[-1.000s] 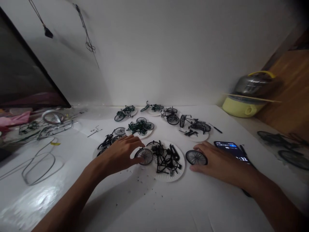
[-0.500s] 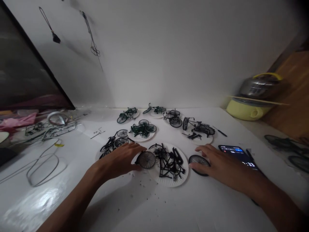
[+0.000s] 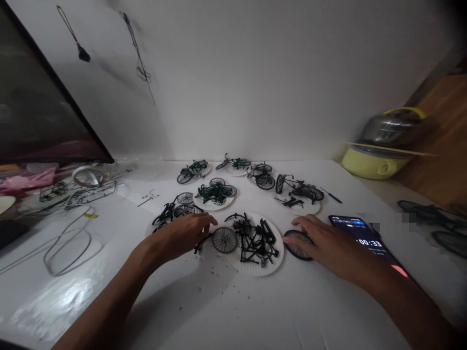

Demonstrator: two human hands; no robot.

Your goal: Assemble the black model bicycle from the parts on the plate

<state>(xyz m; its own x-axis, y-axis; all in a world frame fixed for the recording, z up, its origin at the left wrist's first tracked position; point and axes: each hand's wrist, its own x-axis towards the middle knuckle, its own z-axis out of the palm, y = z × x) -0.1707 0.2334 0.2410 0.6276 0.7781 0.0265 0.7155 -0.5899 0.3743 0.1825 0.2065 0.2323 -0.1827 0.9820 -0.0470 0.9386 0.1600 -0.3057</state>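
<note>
My left hand (image 3: 184, 235) is at the left of the front paper plate (image 3: 273, 267), its fingers bent downward and apart. Just below its fingertips is a small dark part (image 3: 199, 248); contact is unclear. A spoked toy bicycle wheel (image 3: 224, 240) leans on the plate's left rim, right of that hand. On the plate lie black toy bicycle parts (image 3: 257, 242), among them frame pieces and a curved mudguard. To the right, my right hand (image 3: 321, 244) has thumb and fingers spread over a second wheel (image 3: 299, 245), the thumb touching its near edge.
Behind are several small model bicycles, including a green one (image 3: 217, 193) and a black one (image 3: 301, 188) on plates. A screwdriver (image 3: 331, 195) and a lit phone (image 3: 359, 238) lie right. Looped wire (image 3: 67, 248) lies left. A yellow pot (image 3: 375, 163) stands back right.
My left hand has drawn back leftward from the first wheel, which stays by the plate. My right hand remains over the second wheel. The view has tilted slightly.
</note>
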